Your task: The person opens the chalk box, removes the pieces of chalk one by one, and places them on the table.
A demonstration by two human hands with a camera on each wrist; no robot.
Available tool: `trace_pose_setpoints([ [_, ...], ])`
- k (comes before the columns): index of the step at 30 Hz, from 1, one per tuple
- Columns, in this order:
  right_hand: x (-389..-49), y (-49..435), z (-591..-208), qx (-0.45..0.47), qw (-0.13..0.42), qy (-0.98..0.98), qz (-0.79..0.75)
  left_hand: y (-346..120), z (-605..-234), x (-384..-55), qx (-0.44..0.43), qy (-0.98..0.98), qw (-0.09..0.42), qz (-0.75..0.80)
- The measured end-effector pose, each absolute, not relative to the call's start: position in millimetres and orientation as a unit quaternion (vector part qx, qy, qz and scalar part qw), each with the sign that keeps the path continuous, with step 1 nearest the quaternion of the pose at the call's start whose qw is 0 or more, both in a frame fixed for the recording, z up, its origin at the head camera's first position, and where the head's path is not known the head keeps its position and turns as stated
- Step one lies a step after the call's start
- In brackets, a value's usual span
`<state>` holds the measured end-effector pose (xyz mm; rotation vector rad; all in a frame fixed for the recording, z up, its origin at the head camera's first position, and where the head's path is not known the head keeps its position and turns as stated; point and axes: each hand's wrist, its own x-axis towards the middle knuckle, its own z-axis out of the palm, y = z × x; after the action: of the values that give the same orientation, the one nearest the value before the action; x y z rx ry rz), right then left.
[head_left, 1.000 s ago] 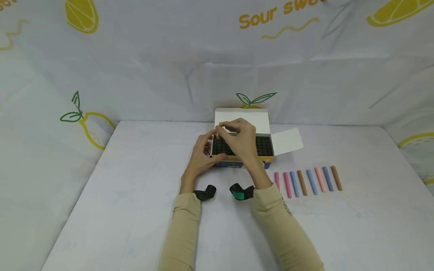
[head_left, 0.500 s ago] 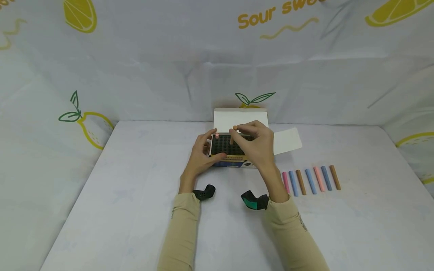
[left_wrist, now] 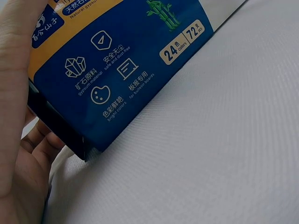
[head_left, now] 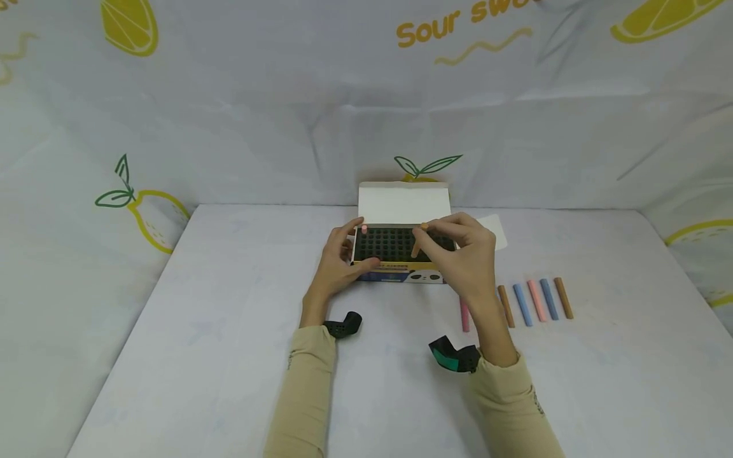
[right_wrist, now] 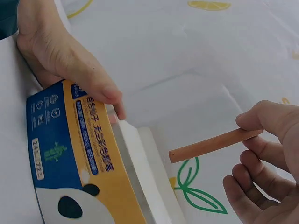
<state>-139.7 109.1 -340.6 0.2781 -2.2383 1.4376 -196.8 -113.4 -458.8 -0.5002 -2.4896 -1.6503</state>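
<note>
An open chalk box (head_left: 389, 275) with a black grid of holes stands at the back of the table. My left hand (head_left: 336, 266) grips its left end, thumb over the front edge. Between the thumb and fingertips of my right hand (head_left: 466, 257) is pinched an orange-brown chalk stick (right_wrist: 208, 146), tilted above the right part of the grid. One pink chalk stick (head_left: 364, 229) pokes up from the back left corner of the box. In the left wrist view, the box's blue front (left_wrist: 112, 74) reads 24 colors, 72 pcs.
Right of the box, a row of chalk lies on the table: a pink stick (head_left: 464, 315), a brown stick (head_left: 506, 306), a blue stick (head_left: 522, 305) and several more. My right forearm covers part of the row. The box's raised lid (head_left: 403, 202) and a side flap (head_left: 494, 231) stick out.
My right hand has moved rightward across the box with the orange-brown chalk, uncovering the pink chalk in the corner. My left hand stays on the box's left end.
</note>
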Motion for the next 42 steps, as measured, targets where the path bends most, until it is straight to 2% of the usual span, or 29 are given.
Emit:
trace_pose_setpoints([
  [14, -127.2, 149.4, -330.8, 0.079, 0.243, -0.831, 0.495, -113.1, -458.8, -196.6, -0.162, -0.823, 0.052, -0.542],
  [23, -121.0, 202.1, -323.8, 0.016, 0.266, -0.864, 0.427, -113.4, -459.0, -196.7, -0.166, -0.821, 0.05, -0.543],
  [29, -115.5, 248.6, -328.2, -0.08, 0.212, -0.9, 0.371, -114.1, -459.0, -196.7, -0.163, -0.82, 0.052, -0.546],
  [35, -109.8, 289.9, -339.8, -0.116, 0.157, -0.929, 0.316, -114.6, -458.8, -196.1, -0.164, -0.818, 0.053, -0.549],
  [42, -103.6, 320.1, -356.2, -0.172, 0.062, -0.944, 0.276, -113.9, -459.2, -196.6, -0.166, -0.819, 0.05, -0.547],
])
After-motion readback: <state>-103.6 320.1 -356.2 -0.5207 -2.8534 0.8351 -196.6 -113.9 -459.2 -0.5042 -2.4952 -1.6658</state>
